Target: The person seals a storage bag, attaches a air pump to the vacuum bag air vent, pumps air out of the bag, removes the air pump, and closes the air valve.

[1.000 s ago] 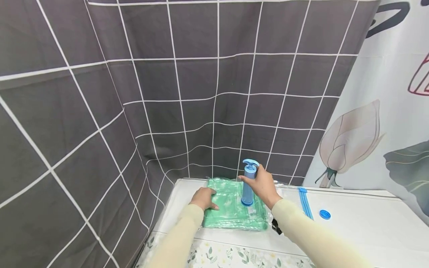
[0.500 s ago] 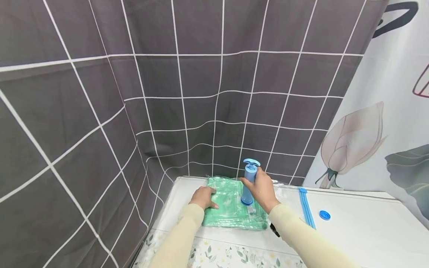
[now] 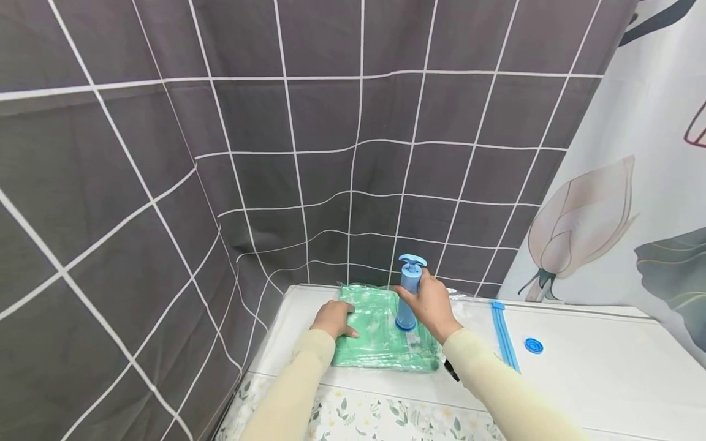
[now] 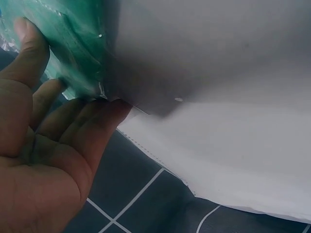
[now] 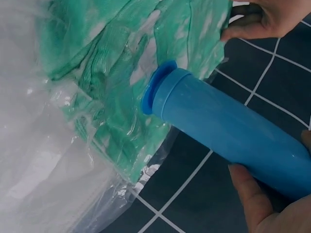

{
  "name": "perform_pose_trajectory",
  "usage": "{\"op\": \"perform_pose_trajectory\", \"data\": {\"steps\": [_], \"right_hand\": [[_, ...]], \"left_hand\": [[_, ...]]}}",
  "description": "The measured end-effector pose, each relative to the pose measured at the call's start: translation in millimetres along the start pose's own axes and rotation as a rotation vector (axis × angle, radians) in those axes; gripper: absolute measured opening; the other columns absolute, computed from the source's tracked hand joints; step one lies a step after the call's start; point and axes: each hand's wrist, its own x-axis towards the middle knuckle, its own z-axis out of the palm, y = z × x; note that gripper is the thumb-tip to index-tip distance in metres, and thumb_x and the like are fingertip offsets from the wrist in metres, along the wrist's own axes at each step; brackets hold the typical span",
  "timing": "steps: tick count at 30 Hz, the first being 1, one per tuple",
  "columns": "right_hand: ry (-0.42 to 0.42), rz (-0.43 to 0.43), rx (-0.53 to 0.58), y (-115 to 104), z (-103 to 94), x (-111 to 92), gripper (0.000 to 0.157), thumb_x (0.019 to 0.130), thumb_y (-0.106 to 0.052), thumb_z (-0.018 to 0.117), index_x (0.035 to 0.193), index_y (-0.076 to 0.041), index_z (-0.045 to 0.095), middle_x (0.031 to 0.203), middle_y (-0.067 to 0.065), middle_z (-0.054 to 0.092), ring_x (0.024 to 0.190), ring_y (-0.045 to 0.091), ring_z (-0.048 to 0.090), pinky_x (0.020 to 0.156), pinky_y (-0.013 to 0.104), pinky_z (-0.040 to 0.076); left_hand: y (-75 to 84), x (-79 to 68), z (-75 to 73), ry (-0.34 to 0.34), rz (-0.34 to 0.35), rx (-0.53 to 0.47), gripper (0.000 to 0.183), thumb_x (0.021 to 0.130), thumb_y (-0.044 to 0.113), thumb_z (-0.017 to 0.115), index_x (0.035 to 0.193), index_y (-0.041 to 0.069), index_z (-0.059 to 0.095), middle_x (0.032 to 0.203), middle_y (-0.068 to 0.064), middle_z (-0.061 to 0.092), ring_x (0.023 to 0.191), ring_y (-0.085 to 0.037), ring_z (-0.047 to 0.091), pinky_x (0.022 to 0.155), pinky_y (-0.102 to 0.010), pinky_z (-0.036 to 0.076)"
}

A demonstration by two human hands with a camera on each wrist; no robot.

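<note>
A clear plastic storage bag (image 4: pixel 77 43) with folded green cloth inside lies flat in the head view. My left hand (image 3: pixel 333 318) holds its left edge; in the left wrist view the thumb lies over the green face and the fingers bend along the side, some tips hidden. My right hand (image 3: pixel 432 306) grips the barrel of a blue hand pump (image 3: pixel 409 285), which stands upright on the bag with its T-handle pushed down. In the right wrist view the pump's darker round foot (image 5: pixel 156 87) rests against the plastic.
A blue zip strip (image 3: pixel 503 337) closes the bag's right end. Farther right, a round blue valve cap (image 3: pixel 533 345) lies on the white table (image 3: pixel 601 367). A leaf-patterned cloth (image 3: pixel 386 416) covers the front edge. Dark grid-patterned curtains (image 3: pixel 309 122) hang behind and left.
The whole head view shifts slightly. Both hands keep their places on the bag and the pump, and the pump's handle stays down.
</note>
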Motion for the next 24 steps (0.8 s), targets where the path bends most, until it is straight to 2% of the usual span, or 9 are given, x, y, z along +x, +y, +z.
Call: {"op": "perform_pose_trajectory", "data": {"steps": [2, 5, 11, 14, 17, 22, 24], "right_hand": [[-0.015, -0.002, -0.004, 0.2, -1.0, 1.8, 0.079, 0.104, -0.040, 0.084, 0.149, 0.018, 0.055, 0.114, 0.034, 0.080, 0.100, 0.048, 0.082, 0.086, 0.058, 0.071], [-0.043, -0.010, 0.010, 0.5, -3.4, 3.9, 0.076, 0.104, -0.038, 0.084, 0.149, 0.016, 0.056, 0.113, 0.033, 0.080, 0.101, 0.048, 0.082, 0.088, 0.059, 0.071], [-0.090, -0.018, 0.054, 2.4, -10.2, 7.6, 0.065, 0.103, -0.034, 0.086, 0.143, 0.011, 0.061, 0.117, 0.031, 0.081, 0.107, 0.050, 0.082, 0.095, 0.062, 0.069], [-0.121, -0.016, 0.067, 3.3, -12.5, 11.3, 0.067, 0.103, -0.034, 0.086, 0.146, 0.010, 0.060, 0.121, 0.030, 0.081, 0.110, 0.049, 0.081, 0.097, 0.062, 0.069], [-0.156, -0.008, 0.082, 2.9, -14.9, 14.4, 0.066, 0.103, -0.034, 0.086, 0.147, 0.009, 0.060, 0.123, 0.029, 0.081, 0.113, 0.049, 0.081, 0.100, 0.062, 0.068], [-0.205, 0.023, 0.101, 3.0, -16.8, 15.2, 0.060, 0.102, -0.030, 0.087, 0.142, 0.007, 0.062, 0.125, 0.028, 0.081, 0.117, 0.048, 0.080, 0.104, 0.062, 0.067], [-0.218, 0.036, 0.113, 4.1, -16.9, 13.8, 0.058, 0.101, -0.028, 0.087, 0.141, 0.006, 0.063, 0.126, 0.028, 0.080, 0.118, 0.048, 0.079, 0.106, 0.063, 0.066]], "left_hand": [[6.6, -5.9, -7.6, -0.007, -0.007, -0.016, 0.081, 0.071, 0.032, 0.103, 0.144, 0.011, 0.077, 0.150, -0.015, 0.076, 0.147, -0.044, 0.066, 0.128, -0.062, 0.052], [9.3, -6.7, -8.9, -0.007, -0.011, -0.009, 0.080, 0.071, 0.031, 0.102, 0.144, 0.010, 0.077, 0.149, -0.016, 0.076, 0.146, -0.045, 0.066, 0.128, -0.062, 0.053], [-9.5, 16.5, 11.3, -0.007, 0.006, 0.049, 0.087, 0.068, 0.041, 0.102, 0.147, 0.016, 0.076, 0.152, -0.010, 0.076, 0.150, -0.042, 0.065, 0.131, -0.059, 0.051], [-12.0, 21.3, 14.1, -0.005, 0.012, 0.062, 0.088, 0.068, 0.041, 0.102, 0.148, 0.016, 0.076, 0.152, -0.010, 0.076, 0.149, -0.042, 0.066, 0.131, -0.058, 0.051], [-3.2, 13.6, 7.3, -0.005, -0.009, 0.052, 0.083, 0.071, 0.036, 0.102, 0.147, 0.014, 0.076, 0.151, -0.012, 0.076, 0.147, -0.043, 0.066, 0.129, -0.060, 0.052], [23.7, -13.2, -19.9, -0.035, -0.046, 0.009, 0.080, 0.071, 0.029, 0.100, 0.145, 0.008, 0.076, 0.150, -0.018, 0.076, 0.147, -0.047, 0.065, 0.129, -0.064, 0.051], [24.8, -15.1, -20.6, -0.042, -0.043, 0.004, 0.081, 0.071, 0.030, 0.100, 0.145, 0.007, 0.076, 0.150, -0.018, 0.076, 0.147, -0.047, 0.066, 0.129, -0.063, 0.052]]}}
